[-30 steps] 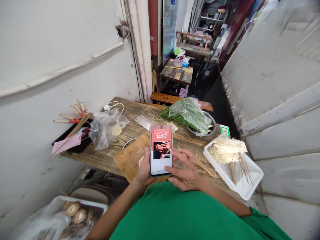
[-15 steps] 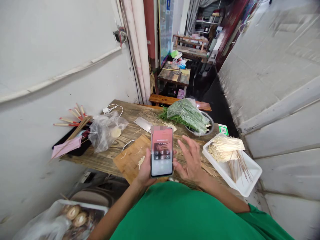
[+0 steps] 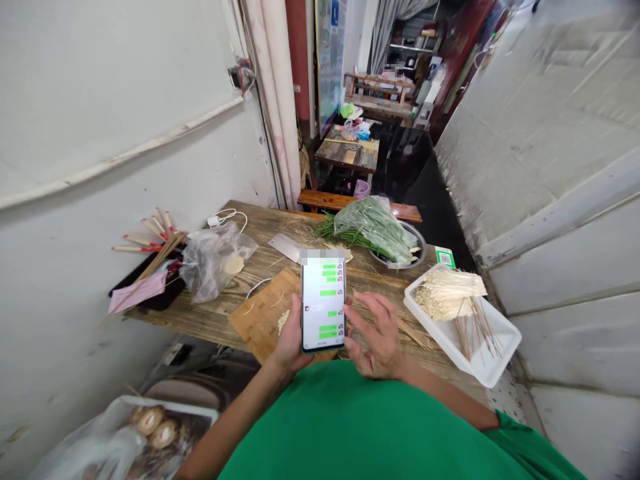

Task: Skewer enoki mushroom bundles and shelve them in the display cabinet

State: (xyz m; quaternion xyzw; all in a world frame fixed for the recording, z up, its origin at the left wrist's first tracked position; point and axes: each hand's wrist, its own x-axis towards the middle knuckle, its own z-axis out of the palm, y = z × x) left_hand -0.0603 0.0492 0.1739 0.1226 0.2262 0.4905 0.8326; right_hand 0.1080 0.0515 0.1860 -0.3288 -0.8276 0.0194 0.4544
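My left hand [image 3: 290, 339] is closed round the left side of a smartphone [image 3: 324, 307], which stands tilted up in front of me. Its lit screen shows a chat with several green message bubbles. At the phone's right edge is my right hand [image 3: 379, 337], fingers bent and apart, holding nothing; the fingertips are at or very near the edge. Below and behind the phone lies a wooden cutting board [image 3: 263, 307] with a few pale scraps. A cleaver [image 3: 285, 247] rests on the table just beyond, partly hidden by the phone.
On the wooden table [image 3: 270, 220] are a bowl [image 3: 420, 250] with bagged green chives [image 3: 373, 227], a white tray [image 3: 500, 343] of skewered enoki mushrooms [image 3: 445, 293], a plastic bag [image 3: 213, 257] and a black box [image 3: 120, 283] of sticks. A crate of mushrooms [image 3: 163, 433] stands lower left.
The phone screen has gone from a number keypad to a chat. My right hand has moved slightly down, with its fingers more bent. My left hand still holds the phone.
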